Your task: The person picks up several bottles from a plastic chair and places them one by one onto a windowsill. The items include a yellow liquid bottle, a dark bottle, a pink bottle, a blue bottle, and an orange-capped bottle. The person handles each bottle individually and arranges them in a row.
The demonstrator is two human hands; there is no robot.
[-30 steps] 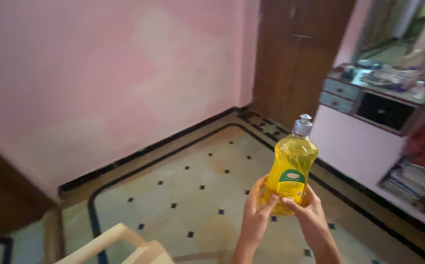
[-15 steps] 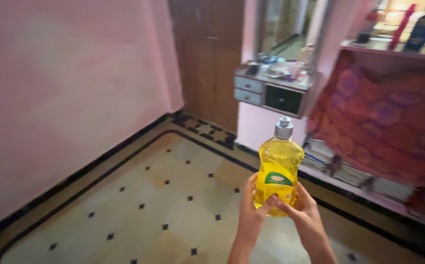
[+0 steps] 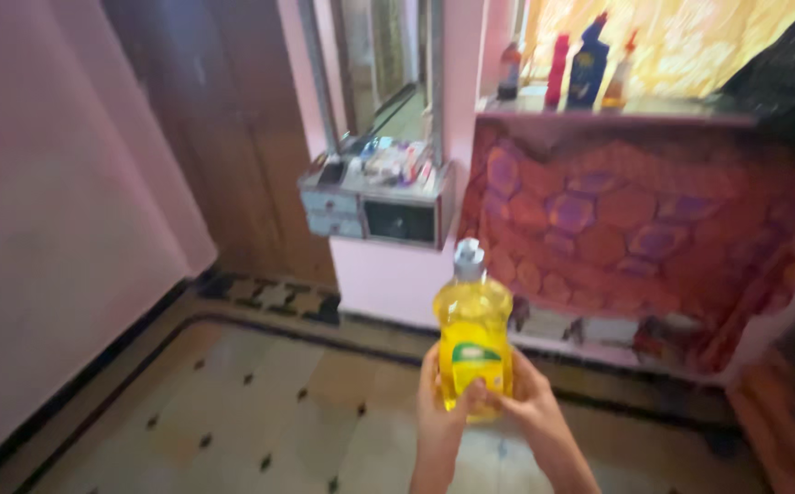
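While standing over open tiled floor [image 3: 260, 402] short of the draped shelf [image 3: 617, 110], clasping upright yellow bottle [image 3: 472, 334] with left hand [image 3: 436, 407] and right hand [image 3: 530, 402].

This is a room in a home, with plain pink plastered walls [image 3: 59, 238] and a cream tiled floor [image 3: 260, 412] dotted with small dark diamonds inside a black border. A dark brown wooden door [image 3: 232, 137] stands in the corner beside a tall mirror [image 3: 383, 69], under which a small grey wall-mounted drawer unit [image 3: 370, 212] holds a clutter of little toiletries. To the right, a stone shelf [image 3: 617, 108] carries a row of coloured plastic bottles [image 3: 567, 64], and a red cloth patterned with purple and orange hexagons [image 3: 635, 229] hangs below it.
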